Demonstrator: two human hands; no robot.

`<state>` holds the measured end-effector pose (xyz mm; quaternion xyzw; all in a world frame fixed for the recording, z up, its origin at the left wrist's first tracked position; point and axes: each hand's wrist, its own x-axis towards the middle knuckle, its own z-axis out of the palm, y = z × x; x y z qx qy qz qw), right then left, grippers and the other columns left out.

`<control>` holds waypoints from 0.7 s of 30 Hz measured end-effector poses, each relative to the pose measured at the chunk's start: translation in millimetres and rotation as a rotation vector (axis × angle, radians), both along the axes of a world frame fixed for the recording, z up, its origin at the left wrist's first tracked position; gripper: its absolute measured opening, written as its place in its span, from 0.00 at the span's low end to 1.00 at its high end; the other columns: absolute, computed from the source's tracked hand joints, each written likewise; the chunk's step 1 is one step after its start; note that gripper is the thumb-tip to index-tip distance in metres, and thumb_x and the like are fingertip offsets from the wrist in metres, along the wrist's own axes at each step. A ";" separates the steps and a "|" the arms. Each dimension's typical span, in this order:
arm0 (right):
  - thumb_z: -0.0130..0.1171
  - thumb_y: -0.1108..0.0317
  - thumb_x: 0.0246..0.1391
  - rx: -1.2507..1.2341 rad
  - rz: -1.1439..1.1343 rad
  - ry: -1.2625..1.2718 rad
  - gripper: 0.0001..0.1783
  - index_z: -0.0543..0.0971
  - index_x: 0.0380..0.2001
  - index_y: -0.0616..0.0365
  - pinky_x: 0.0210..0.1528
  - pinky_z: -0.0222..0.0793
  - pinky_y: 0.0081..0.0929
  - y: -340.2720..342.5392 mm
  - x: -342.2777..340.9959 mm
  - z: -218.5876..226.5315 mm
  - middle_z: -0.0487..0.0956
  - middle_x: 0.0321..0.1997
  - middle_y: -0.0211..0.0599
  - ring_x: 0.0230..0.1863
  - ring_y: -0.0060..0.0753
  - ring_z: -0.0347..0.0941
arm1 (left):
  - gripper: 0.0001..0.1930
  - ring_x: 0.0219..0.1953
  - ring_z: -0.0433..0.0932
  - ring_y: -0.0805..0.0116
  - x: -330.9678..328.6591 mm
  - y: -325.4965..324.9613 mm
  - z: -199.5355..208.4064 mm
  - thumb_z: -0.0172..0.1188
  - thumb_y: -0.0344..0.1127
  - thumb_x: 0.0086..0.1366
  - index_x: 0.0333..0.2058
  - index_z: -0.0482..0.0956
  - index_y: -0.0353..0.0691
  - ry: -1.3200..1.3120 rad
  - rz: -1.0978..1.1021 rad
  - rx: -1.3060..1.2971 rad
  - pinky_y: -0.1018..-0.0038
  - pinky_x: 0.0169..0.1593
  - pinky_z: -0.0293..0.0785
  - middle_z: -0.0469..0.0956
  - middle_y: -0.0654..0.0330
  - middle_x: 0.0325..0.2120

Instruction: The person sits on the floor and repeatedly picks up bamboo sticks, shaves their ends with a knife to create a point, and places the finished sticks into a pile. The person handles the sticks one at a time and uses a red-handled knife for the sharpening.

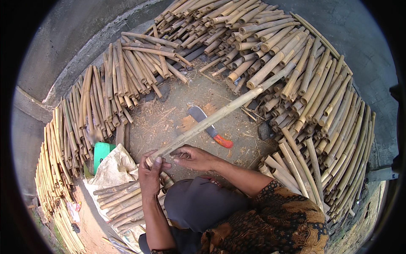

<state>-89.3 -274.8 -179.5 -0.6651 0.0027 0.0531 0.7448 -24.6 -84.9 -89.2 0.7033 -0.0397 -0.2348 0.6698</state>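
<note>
A long pale bamboo pole (220, 113) slants from my hands up to the right, its far end lying over the stacked bamboo. Fingers of my left hand (151, 173) are wrapped around the near end of the pole, the thumb on top. Just right of that end, my right hand (195, 158) is held close to the pole with thumb and fingers apart; whether a fingertip touches it is hard to see. On the floor under the pole lies a big curved knife (197, 113) with a dark blade and a red-orange handle (223, 141), partly hidden by the pole.
Stacks of cut bamboo rise at the left (86, 106), back (203, 21) and right (334, 101). Short bamboo pieces (122, 201) lie near my left arm, beside a pale sack (113, 167) and a green object (101, 153). Shavings litter the concrete floor (177, 95); grey walls (359, 34) stand behind.
</note>
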 end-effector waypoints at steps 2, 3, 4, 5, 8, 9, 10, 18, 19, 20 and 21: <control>0.62 0.44 0.60 -0.427 0.060 0.150 0.37 0.74 0.58 0.65 0.59 0.71 0.37 -28.8 -12.3 -26.5 0.75 0.56 0.53 0.57 0.44 0.74 | 0.15 0.28 0.85 0.61 7.1 31.2 6.7 0.61 0.39 0.71 0.49 0.72 0.37 -0.043 0.288 -0.361 0.66 0.35 0.86 0.81 0.54 0.28; 0.62 0.43 0.60 -0.588 0.050 0.206 0.38 0.73 0.60 0.65 0.61 0.70 0.40 -39.2 -17.5 -44.3 0.74 0.58 0.55 0.60 0.46 0.72 | 0.14 0.28 0.85 0.60 12.4 55.8 15.0 0.61 0.40 0.71 0.47 0.73 0.37 -0.126 0.357 -0.373 0.65 0.35 0.86 0.81 0.55 0.28; 0.64 0.45 0.57 -0.927 -0.092 0.378 0.41 0.67 0.64 0.63 0.64 0.67 0.44 -43.9 -24.6 -63.5 0.71 0.61 0.57 0.61 0.55 0.71 | 0.14 0.26 0.84 0.62 14.9 79.9 24.5 0.61 0.40 0.71 0.47 0.73 0.37 -0.172 0.450 -0.356 0.65 0.35 0.86 0.81 0.57 0.27; 0.65 0.46 0.55 -1.056 -0.147 0.622 0.45 0.61 0.68 0.60 0.66 0.63 0.50 -55.8 -30.6 -81.8 0.66 0.66 0.54 0.67 0.55 0.65 | 0.15 0.24 0.83 0.64 20.5 100.7 34.7 0.62 0.40 0.70 0.48 0.72 0.37 -0.216 0.551 -0.316 0.65 0.35 0.86 0.81 0.57 0.29; 0.67 0.47 0.54 -1.155 -0.233 0.732 0.47 0.57 0.69 0.57 0.68 0.59 0.54 -82.5 -42.5 -133.1 0.63 0.69 0.49 0.71 0.53 0.59 | 0.19 0.22 0.80 0.68 17.8 136.2 52.6 0.64 0.40 0.68 0.50 0.71 0.36 -0.387 0.627 -0.097 0.68 0.30 0.82 0.79 0.57 0.32; 0.67 0.48 0.54 -1.188 -0.208 0.784 0.47 0.57 0.69 0.56 0.69 0.58 0.53 -87.3 -41.4 -148.3 0.62 0.69 0.48 0.72 0.51 0.58 | 0.20 0.20 0.77 0.69 19.4 139.7 56.7 0.64 0.40 0.68 0.51 0.71 0.34 -0.395 0.677 -0.127 0.71 0.28 0.80 0.78 0.58 0.32; 0.67 0.50 0.54 -1.197 -0.176 0.779 0.46 0.58 0.68 0.56 0.68 0.58 0.53 -90.3 -40.3 -161.7 0.62 0.69 0.47 0.71 0.50 0.58 | 0.19 0.20 0.75 0.70 21.2 139.3 59.6 0.64 0.40 0.68 0.50 0.72 0.34 -0.340 0.761 -0.119 0.71 0.30 0.80 0.79 0.58 0.34; 0.64 0.61 0.53 -1.106 -0.232 0.813 0.30 0.69 0.58 0.55 0.59 0.70 0.43 -99.5 -13.6 -182.9 0.78 0.54 0.47 0.55 0.50 0.76 | 0.12 0.31 0.68 0.71 29.6 118.4 99.9 0.52 0.44 0.74 0.41 0.74 0.40 -0.671 0.590 -0.733 0.70 0.41 0.68 0.69 0.63 0.28; 0.63 0.61 0.53 -1.000 -0.303 0.843 0.28 0.72 0.56 0.57 0.56 0.72 0.42 -98.1 -14.3 -176.2 0.81 0.50 0.48 0.51 0.50 0.80 | 0.12 0.29 0.67 0.72 30.5 122.3 112.2 0.52 0.43 0.74 0.41 0.74 0.40 -0.688 0.533 -0.776 0.71 0.39 0.67 0.68 0.64 0.27; 0.63 0.60 0.53 -0.888 -0.380 0.783 0.26 0.73 0.53 0.58 0.53 0.73 0.43 -95.8 -16.2 -168.1 0.82 0.46 0.50 0.48 0.51 0.80 | 0.12 0.28 0.66 0.72 29.9 126.1 124.2 0.52 0.42 0.74 0.41 0.75 0.40 -0.713 0.450 -0.826 0.72 0.37 0.66 0.67 0.64 0.26; 0.62 0.60 0.53 -0.770 -0.443 0.721 0.24 0.75 0.51 0.60 0.50 0.74 0.43 -91.7 -18.2 -158.6 0.82 0.43 0.52 0.45 0.52 0.81 | 0.11 0.27 0.65 0.73 31.0 127.4 134.5 0.51 0.41 0.73 0.42 0.75 0.39 -0.748 0.436 -0.834 0.73 0.35 0.64 0.66 0.64 0.24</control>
